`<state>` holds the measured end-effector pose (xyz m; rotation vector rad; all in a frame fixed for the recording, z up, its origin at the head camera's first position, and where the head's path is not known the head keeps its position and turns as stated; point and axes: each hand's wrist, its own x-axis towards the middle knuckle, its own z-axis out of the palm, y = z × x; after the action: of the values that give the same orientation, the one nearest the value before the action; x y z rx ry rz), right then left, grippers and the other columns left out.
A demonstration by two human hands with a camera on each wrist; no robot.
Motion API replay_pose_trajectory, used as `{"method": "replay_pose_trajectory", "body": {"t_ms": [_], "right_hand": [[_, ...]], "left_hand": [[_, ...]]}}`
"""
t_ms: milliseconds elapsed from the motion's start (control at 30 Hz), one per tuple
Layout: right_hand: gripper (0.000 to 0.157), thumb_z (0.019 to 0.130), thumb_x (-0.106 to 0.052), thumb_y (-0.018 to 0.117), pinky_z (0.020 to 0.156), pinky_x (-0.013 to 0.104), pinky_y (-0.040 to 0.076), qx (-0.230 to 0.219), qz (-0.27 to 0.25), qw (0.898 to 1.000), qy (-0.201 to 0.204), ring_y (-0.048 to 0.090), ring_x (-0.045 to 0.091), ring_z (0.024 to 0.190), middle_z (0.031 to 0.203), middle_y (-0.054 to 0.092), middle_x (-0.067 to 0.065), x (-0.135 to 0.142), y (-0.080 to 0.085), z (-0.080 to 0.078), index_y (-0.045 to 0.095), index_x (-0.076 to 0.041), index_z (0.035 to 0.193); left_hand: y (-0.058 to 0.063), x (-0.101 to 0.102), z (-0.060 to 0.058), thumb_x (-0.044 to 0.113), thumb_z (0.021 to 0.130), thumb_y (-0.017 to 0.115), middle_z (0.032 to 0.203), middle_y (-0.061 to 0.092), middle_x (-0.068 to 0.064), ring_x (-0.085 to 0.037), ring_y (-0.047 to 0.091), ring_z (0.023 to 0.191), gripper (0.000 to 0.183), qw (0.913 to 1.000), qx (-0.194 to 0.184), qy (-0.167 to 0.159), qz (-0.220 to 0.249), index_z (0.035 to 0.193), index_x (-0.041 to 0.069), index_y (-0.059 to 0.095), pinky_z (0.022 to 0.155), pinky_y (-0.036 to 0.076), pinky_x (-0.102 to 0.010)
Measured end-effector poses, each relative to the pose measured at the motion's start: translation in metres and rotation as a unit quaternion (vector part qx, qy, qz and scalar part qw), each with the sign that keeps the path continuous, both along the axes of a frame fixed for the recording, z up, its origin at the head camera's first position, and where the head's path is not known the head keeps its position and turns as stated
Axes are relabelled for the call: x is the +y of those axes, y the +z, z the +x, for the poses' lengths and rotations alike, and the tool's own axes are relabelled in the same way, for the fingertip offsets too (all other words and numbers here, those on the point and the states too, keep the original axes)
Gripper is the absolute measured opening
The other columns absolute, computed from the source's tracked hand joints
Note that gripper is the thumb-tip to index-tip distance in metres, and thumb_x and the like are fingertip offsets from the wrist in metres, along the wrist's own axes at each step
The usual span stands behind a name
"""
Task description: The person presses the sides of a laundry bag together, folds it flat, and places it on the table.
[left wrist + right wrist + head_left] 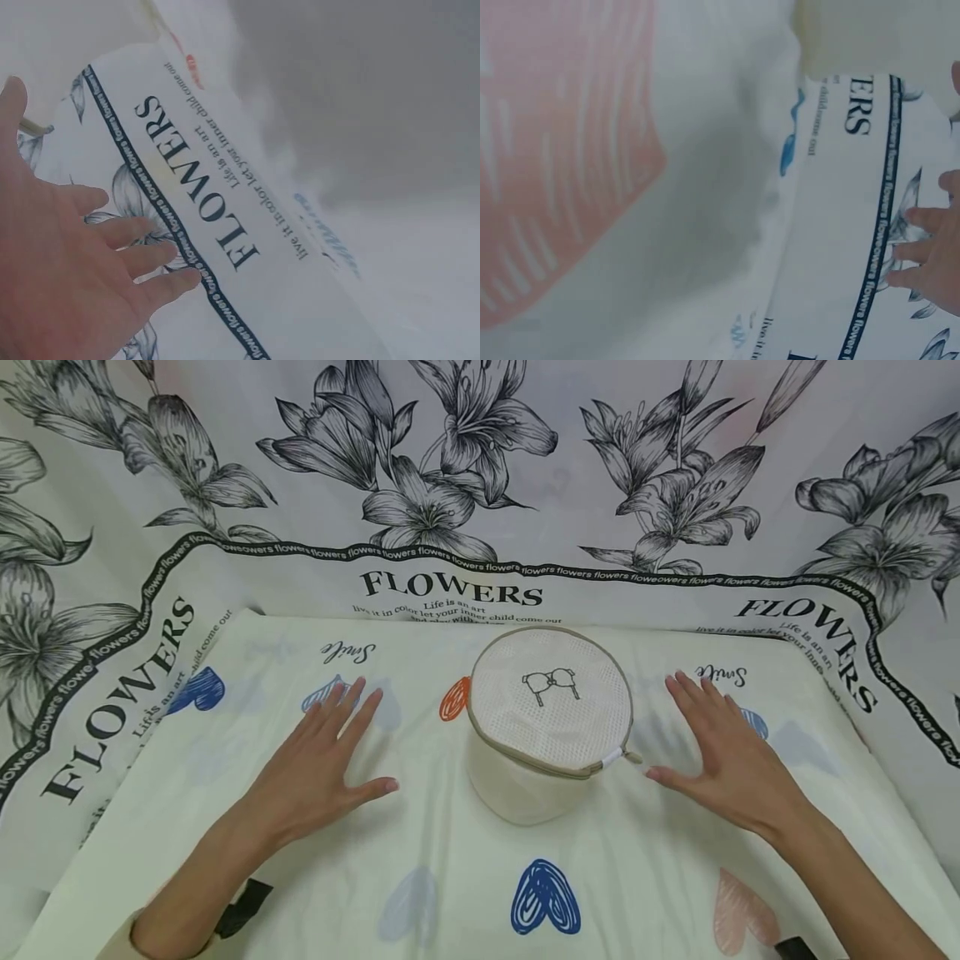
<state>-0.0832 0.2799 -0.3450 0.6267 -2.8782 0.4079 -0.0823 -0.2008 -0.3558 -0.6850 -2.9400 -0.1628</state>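
Observation:
A round cream mesh-topped bag [551,702] stands on the patterned cloth in the head view, its lid edged by a brown zipper. Two outlined shapes decorate the top, and the zipper pull [633,757] sticks out at its right front. To the left of the bag, my left hand [318,764] is held with fingers straight and spread, apart from it. My right hand [731,760] is likewise spread on the other side, its thumb close to the zipper pull. Neither hand holds anything. In the left wrist view the left palm [67,277] shows with its fingers extended.
A white cloth [450,893] printed with hearts and "Smile" covers the surface under the bag. Behind it hangs a white curtain [540,527] with black line-drawn lilies and a "FLOWERS" border. Dark straps show near both wrists.

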Motion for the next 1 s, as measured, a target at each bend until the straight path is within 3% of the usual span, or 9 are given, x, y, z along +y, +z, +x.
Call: {"method": "replay_pose_trajectory", "body": {"t_ms": [133, 400, 700, 867, 1000], "right_hand": [[0.101, 0.071, -0.052, 0.071, 0.111, 0.036, 0.008, -0.012, -0.023, 1.000, 0.001, 0.010, 0.022, 0.138, 0.151, 0.016, -0.001, -0.002, 0.008, 0.001, 0.011, -0.023, 0.147], [0.100, 0.070, -0.051, 0.071, 0.095, 0.059, 0.028, -0.047, -0.055, 0.997, -0.009, 0.019, 0.025, 0.136, 0.149, 0.020, -0.001, -0.008, 0.018, 0.001, 0.011, -0.030, 0.147], [0.098, 0.072, -0.040, 0.075, 0.093, 0.051, 0.035, -0.066, -0.108, 0.992, 0.026, 0.035, 0.023, 0.128, 0.143, 0.033, -0.007, -0.023, 0.031, 0.001, 0.011, -0.032, 0.146], [0.095, 0.074, -0.030, 0.075, 0.089, 0.043, 0.043, -0.089, -0.164, 0.981, 0.051, 0.048, 0.022, 0.116, 0.140, 0.038, -0.004, -0.031, 0.035, -0.003, 0.012, -0.032, 0.146], [0.093, 0.076, -0.026, 0.074, 0.082, 0.039, 0.049, -0.102, -0.188, 0.975, 0.057, 0.054, 0.017, 0.108, 0.137, 0.041, -0.005, -0.036, 0.037, -0.007, 0.013, -0.033, 0.146]], "left_hand": [[0.008, 0.008, -0.001, 0.079, 0.071, 0.041, 0.152, -0.006, 0.004, -0.021, -0.004, 0.138, 0.102, 0.9998, -0.004, -0.007, 0.019, 0.147, 0.024, 0.002, 0.106, 0.019, -0.049], [0.019, 0.022, -0.003, 0.076, 0.071, 0.047, 0.152, -0.002, 0.008, -0.022, 0.007, 0.138, 0.100, 0.9977, -0.019, -0.017, 0.064, 0.147, 0.028, 0.001, 0.099, 0.030, -0.052], [0.028, 0.036, 0.002, 0.076, 0.071, 0.047, 0.150, 0.013, 0.009, -0.020, 0.024, 0.133, 0.095, 0.9934, -0.038, -0.025, 0.105, 0.146, 0.036, 0.005, 0.095, 0.039, -0.048], [0.032, 0.046, 0.001, 0.075, 0.072, 0.046, 0.147, 0.020, 0.011, -0.017, 0.027, 0.132, 0.089, 0.9905, -0.035, -0.031, 0.129, 0.145, 0.038, 0.009, 0.095, 0.038, -0.047], [0.035, 0.053, -0.001, 0.072, 0.074, 0.048, 0.144, 0.026, 0.012, -0.014, 0.030, 0.130, 0.086, 0.9869, -0.025, -0.054, 0.150, 0.144, 0.037, 0.013, 0.098, 0.037, -0.043]]}}
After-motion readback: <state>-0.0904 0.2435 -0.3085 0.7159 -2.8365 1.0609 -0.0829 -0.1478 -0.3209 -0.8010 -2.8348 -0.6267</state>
